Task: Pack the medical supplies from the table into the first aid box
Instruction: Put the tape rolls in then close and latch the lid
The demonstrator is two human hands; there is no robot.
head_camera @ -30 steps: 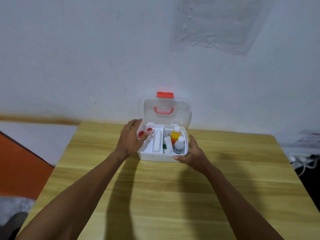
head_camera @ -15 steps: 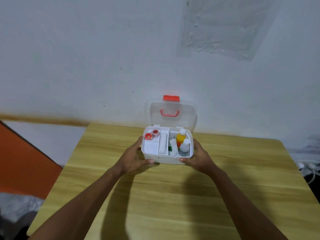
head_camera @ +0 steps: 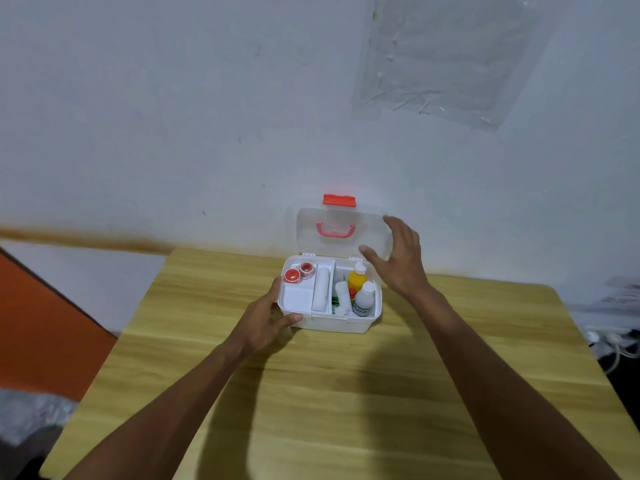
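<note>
The white first aid box [head_camera: 332, 323] stands open at the table's far middle. Its clear lid [head_camera: 311, 233], with a red handle and red latch, stands upright against the wall. Inside are two red tape rolls [head_camera: 298, 273], a white bandage roll [head_camera: 320, 289], a yellow bottle [head_camera: 357, 277] and a white bottle [head_camera: 364, 299]. My left hand [head_camera: 266, 317] grips the box's front left corner. My right hand [head_camera: 398, 259] hovers with spread fingers beside the lid's right edge, holding nothing.
The wooden table [head_camera: 311, 393] reaches to the white wall. A clear plastic sheet [head_camera: 446, 57] is stuck high on the wall. White cables [head_camera: 613, 344] lie off the table's right edge. An orange surface [head_camera: 38, 323] shows at the left.
My right hand has left the box's right side and risen toward the lid. My left hand stays on the box's front left corner.
</note>
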